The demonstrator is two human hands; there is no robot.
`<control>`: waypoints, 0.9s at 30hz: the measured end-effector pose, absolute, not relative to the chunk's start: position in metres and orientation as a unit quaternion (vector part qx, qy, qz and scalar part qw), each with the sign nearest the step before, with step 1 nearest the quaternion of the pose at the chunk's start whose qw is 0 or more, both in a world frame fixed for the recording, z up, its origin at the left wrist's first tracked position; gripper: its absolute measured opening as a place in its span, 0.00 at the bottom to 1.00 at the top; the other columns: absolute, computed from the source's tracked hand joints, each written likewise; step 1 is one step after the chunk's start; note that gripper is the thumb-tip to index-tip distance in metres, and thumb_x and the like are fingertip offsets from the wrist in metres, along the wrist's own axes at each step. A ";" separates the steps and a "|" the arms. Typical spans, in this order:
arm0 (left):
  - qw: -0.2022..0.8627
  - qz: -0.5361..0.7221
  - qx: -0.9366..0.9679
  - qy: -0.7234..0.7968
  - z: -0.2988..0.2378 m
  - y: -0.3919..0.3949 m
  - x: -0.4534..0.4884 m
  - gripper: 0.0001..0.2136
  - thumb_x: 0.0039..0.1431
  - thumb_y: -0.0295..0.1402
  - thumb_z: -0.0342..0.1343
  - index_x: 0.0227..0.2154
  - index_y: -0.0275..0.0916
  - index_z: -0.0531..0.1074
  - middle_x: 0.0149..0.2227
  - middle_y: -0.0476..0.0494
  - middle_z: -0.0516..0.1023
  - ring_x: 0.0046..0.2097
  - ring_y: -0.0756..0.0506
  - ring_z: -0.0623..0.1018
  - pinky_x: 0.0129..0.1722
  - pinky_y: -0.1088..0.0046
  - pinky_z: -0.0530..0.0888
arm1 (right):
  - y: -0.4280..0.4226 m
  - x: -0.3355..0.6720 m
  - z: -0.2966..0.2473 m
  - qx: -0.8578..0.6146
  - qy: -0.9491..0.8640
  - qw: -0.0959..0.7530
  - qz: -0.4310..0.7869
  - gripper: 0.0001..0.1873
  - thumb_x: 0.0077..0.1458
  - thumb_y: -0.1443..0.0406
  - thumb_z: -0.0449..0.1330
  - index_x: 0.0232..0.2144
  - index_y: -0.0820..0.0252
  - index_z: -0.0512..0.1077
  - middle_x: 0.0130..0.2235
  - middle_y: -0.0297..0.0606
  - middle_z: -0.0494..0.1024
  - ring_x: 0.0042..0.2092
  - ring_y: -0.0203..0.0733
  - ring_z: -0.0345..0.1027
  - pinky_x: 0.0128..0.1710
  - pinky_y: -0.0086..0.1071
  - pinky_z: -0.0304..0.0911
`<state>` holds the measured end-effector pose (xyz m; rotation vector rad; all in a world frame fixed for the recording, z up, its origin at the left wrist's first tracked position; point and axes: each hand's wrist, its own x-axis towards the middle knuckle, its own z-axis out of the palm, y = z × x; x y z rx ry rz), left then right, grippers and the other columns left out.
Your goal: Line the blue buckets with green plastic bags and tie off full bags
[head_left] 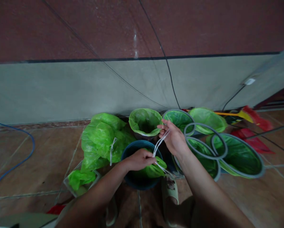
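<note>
Over a dark blue bucket (pixel 129 182), my left hand (pixel 142 160) is closed around the gathered neck of a green plastic bag (pixel 153 171), where a white drawstring (pixel 159 144) comes out. Fingers of my right hand (pixel 172 136) are closed on the upper part of that drawstring, a short way above and to the right. Part of the bag lies inside the bucket, and its lower portion is hidden. Just behind the bucket stands a bin lined with a green bag (pixel 145 120), close to my right fingertips.
At left sit a full green bag (pixel 99 139) with a white tie and a clear box (pixel 72 186). Several green-lined bins (pixel 241 155) stand at right, a loose grey ring (pixel 205 125) over them. A broom (pixel 255 117) and red dustpan (pixel 255 142) lie beyond. A blue cable (pixel 34 142) crosses the floor.
</note>
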<state>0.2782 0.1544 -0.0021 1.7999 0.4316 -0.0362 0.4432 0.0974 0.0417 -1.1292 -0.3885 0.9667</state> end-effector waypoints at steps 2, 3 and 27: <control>0.613 -0.003 0.756 0.229 -0.010 0.156 0.278 0.15 0.57 0.39 0.52 0.28 0.34 0.79 0.21 0.50 0.71 0.25 0.52 0.67 0.26 0.78 0.62 | 0.096 0.445 0.032 -0.590 -0.165 0.668 0.422 0.24 0.51 0.45 0.59 0.41 0.53 0.69 0.38 0.37 0.76 0.33 0.37 0.69 0.28 0.28 0.62; 0.627 0.006 0.739 0.246 -0.014 0.157 0.278 0.15 0.57 0.39 0.51 0.28 0.34 0.79 0.20 0.50 0.70 0.24 0.53 0.66 0.26 0.77 0.61 | 0.094 0.444 0.027 -0.628 -0.170 0.631 0.422 0.25 0.51 0.44 0.58 0.43 0.53 0.68 0.39 0.39 0.77 0.36 0.40 0.71 0.30 0.30 0.63; 0.336 0.128 0.913 0.192 0.012 0.178 0.261 0.13 0.55 0.24 0.53 0.40 0.46 0.76 0.31 0.50 0.79 0.37 0.46 0.77 0.63 0.58 0.52 | 0.088 0.417 -0.014 -0.659 -0.501 0.422 0.369 0.09 0.52 0.61 0.56 0.30 0.58 0.74 0.27 0.34 0.73 0.30 0.37 0.63 0.30 0.30 0.58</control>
